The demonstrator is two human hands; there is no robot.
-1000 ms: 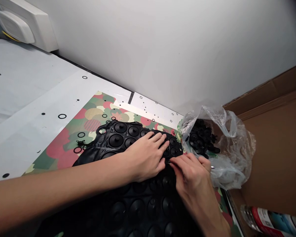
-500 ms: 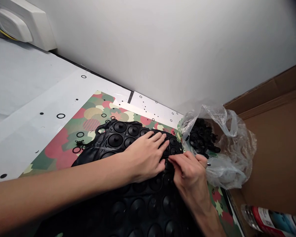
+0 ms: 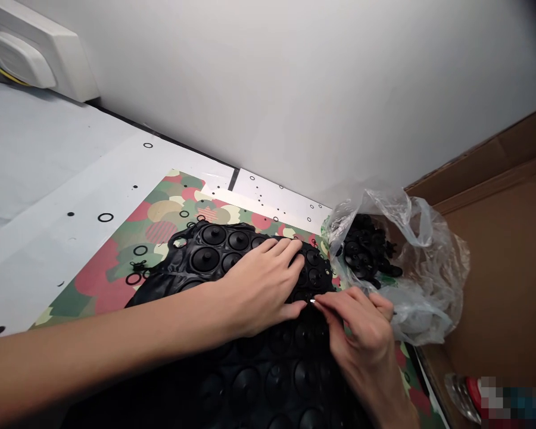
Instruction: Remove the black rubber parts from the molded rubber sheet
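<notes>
The left hand [image 3: 268, 277] lies spread on the black sheet [image 3: 161, 271] atop the patterned mat [image 3: 102, 280], the right hand [image 3: 361, 325] pinches a shiny tool [image 3: 312, 301], and work looks partway: black pieces [image 3: 368, 250] in the bag [image 3: 442, 256], many discs [image 3: 205, 259] still attached.

Left hand [image 3: 263, 280] on black sheet [image 3: 250, 384], tool [image 3: 312, 301] in right fingers [image 3: 339, 304]

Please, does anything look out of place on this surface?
Black rings lie scattered over the white surface and patterned sheet, beyond the black moulded sheet; they look stray, since other black pieces sit in the clear bag.
</notes>
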